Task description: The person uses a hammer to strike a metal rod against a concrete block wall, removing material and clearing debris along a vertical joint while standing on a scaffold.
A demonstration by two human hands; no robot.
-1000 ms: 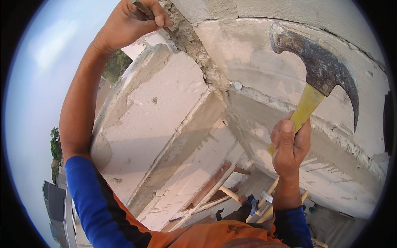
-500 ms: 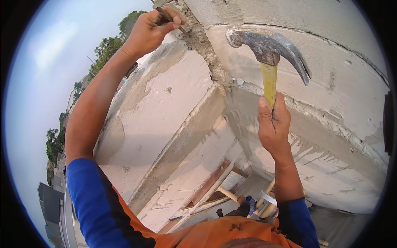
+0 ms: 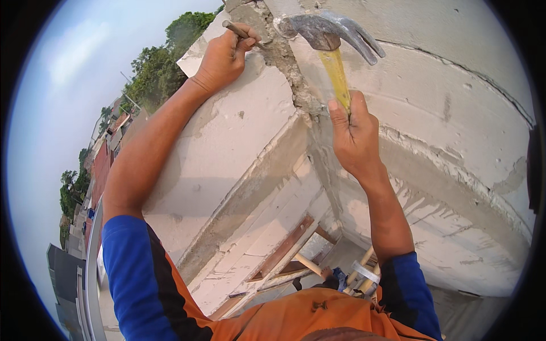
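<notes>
While the head view is looking down along the walls, the left hand (image 3: 224, 63) is reaching to the far left and pinching a metal rod (image 3: 233, 27) between thumb and fingers, narrow grip. The rod is slanting, upper end poking free to the left, lower end pointing into a rough, crumbly joint (image 3: 285, 63) between the left wall (image 3: 242, 145) and right wall (image 3: 449, 108); whether the tip is touching, I can't tell. The pinch is probably serving to steer the slant and leave the upper end exposed.

The right hand (image 3: 358, 136) is closing firmly around the yellow handle of a claw hammer (image 3: 325, 38), thumb lying along it, handle bottom hidden in the fist. The hammer is standing upright, right of the rod and well apart from it, blunt face turning left toward the rod side, claw pointing right. Holding it low likely is giving swing room and clearance from the fingers.

On the near side, wooden poles (image 3: 354, 278) are leaning below by a reddish-brown frame (image 3: 290, 245); trees (image 3: 156, 79) are showing far left.
</notes>
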